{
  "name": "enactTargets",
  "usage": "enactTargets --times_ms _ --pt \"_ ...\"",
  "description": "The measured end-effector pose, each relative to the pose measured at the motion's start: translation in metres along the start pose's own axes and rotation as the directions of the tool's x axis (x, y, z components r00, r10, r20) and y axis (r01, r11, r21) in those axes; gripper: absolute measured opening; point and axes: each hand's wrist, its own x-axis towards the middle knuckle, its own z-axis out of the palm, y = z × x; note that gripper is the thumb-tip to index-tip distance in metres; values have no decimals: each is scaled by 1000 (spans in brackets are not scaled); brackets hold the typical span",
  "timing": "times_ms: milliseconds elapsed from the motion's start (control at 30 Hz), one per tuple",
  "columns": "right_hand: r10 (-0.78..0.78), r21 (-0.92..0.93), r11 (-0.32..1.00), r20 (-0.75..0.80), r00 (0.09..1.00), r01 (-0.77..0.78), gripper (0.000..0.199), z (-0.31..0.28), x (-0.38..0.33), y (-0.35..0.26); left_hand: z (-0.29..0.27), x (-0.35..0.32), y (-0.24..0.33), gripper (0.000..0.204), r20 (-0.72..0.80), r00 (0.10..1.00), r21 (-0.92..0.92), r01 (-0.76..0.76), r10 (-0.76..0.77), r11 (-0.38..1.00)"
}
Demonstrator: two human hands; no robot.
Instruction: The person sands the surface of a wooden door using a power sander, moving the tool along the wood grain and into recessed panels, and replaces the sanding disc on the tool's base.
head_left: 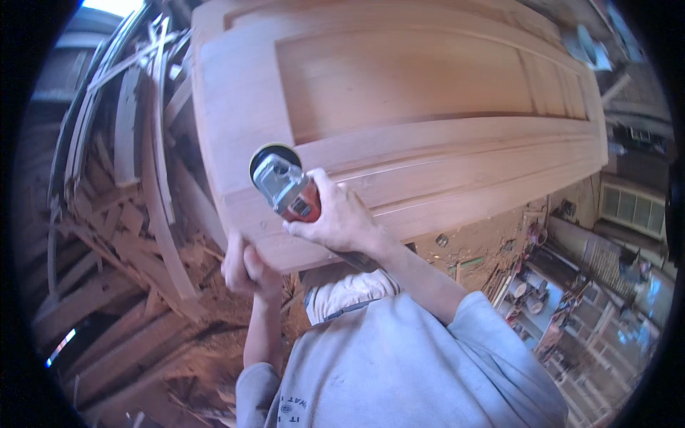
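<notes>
A large wooden panelled door (242, 78) lies in front of me, with recessed panels and long raised mouldings. My right hand (335, 214) is wrapped round the red body of an angle grinder (282, 184) with a grey metal head. Its round disc (275, 151) rests at the door's left end, beside the corner of the big panel. The dark rear end of the tool shows under my right wrist. At the door's near left corner, my left hand (250, 267) is closed with curled fingers; whether it grips the edge is hidden.
Long wooden strips and boards (128, 128) lean and lie in a heap on the left. Sawdust and scraps (471, 242) cover the ground past the door's near edge. To the right stand a cluttered bench with tools (531, 292) and a pale slatted frame (633, 208).
</notes>
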Motion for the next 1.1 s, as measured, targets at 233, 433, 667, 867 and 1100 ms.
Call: enactTargets --times_ms 233,433,667,867,1100 --pt "84 139 987 -59 995 -75 71 -13 -42 37 -83 -124 22 28 512 752 79 440 -415 895" --pt "110 78 992 -182 977 -97 67 -8 -45 52 10 -39 36 13 612 791 -188 123 18 974" --pt "92 -235 966 -86 992 -110 57 16 3 70 94 38 -1 12 782 481 -334 -211 395 919" --pt "96 -170 979 -96 991 -112 52 18 28 56 110 57 -21 13 802 488 -354 -73 343 932" --pt "169 -9 985 -79 982 -171 71 -10 19 56 141 57 -12 21 822 443 -364 -75 358 928"
